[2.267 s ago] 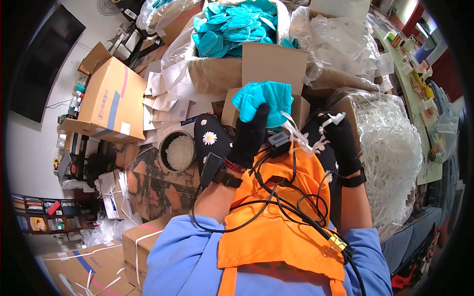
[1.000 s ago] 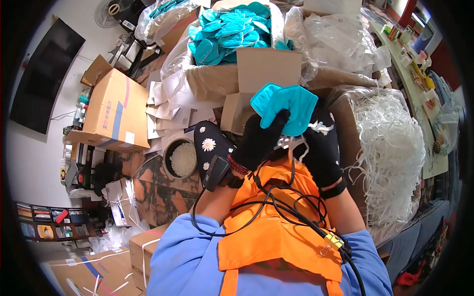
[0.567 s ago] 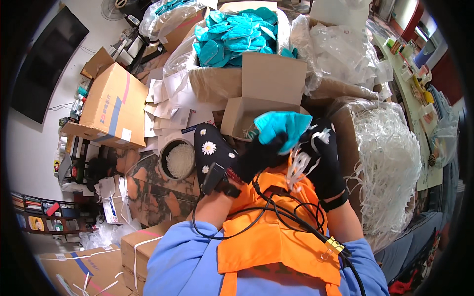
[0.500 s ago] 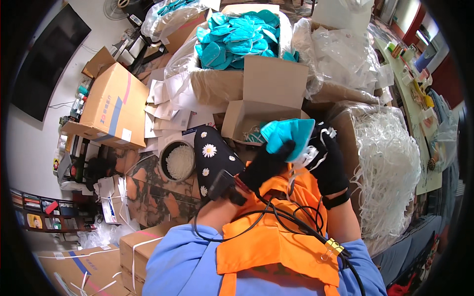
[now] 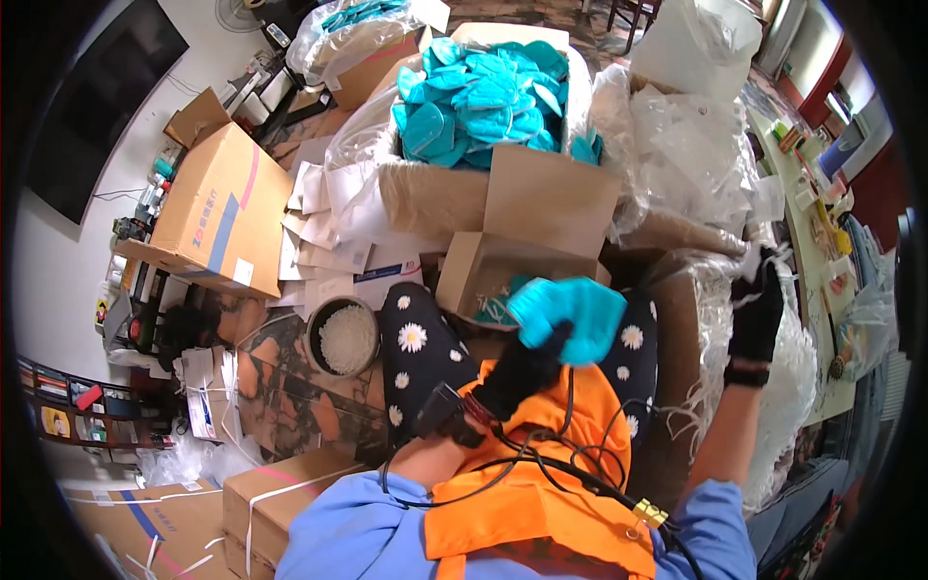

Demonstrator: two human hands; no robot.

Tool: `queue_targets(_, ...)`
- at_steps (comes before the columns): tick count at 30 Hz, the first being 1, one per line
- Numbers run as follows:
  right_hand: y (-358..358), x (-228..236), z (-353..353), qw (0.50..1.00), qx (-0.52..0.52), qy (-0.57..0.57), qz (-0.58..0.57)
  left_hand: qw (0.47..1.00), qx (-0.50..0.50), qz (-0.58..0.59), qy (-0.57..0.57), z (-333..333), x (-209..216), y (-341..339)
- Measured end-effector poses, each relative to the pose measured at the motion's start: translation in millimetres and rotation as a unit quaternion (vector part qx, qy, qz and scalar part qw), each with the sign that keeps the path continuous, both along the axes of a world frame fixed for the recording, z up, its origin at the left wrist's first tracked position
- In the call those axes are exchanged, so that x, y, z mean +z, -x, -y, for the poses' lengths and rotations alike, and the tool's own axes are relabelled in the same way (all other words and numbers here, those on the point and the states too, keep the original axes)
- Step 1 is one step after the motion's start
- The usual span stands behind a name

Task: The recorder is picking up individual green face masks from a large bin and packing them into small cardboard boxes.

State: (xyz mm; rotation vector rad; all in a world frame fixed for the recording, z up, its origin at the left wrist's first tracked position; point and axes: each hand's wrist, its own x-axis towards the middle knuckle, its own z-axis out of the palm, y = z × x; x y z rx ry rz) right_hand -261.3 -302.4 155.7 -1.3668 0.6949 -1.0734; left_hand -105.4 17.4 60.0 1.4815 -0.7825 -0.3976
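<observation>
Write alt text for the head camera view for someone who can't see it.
Seen from above, a person's black-gloved left hand holds a teal fabric mask over their lap, while the black-gloved right hand reaches into a box of white elastic strings. Ahead stands an open cardboard box of teal masks, with a round tub of white pellets on the floor.

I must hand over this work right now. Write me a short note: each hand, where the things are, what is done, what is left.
Left hand: black glove, holding one teal mask above the lap.
Right hand: black glove, stretched out to the pile of white strips on the right; whether it grips any, I cannot tell.
Things: small open box in front of the knees, with a few teal pieces inside. Large box behind it, heaped with teal masks.
Done: one mask is picked up.
Left: the mask in hand is not yet put down anywhere.
</observation>
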Motion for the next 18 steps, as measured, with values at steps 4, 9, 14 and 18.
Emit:
queue_targets(4,8.7,-54.5,-47.0,0.970,0.179,-0.164,0.029,0.950,0.050,-0.294,-0.088,46.9,65.3,-98.1)
queue_targets(9,-57.5,-14.6,-159.9,0.949,0.222,-0.193,-0.117,0.974,-0.002,-0.223,0.033,104.7,80.2,-257.4)
queue_targets(14,-69.1,-37.8,-150.1,0.951,0.188,0.172,-0.177,0.879,-0.144,-0.425,0.163,132.6,94.4,-279.8)
queue_targets(18,-79.1,-20.3,-156.2,0.894,0.213,-0.387,0.079,0.950,-0.172,-0.244,0.096,115.0,32.8,-221.1)
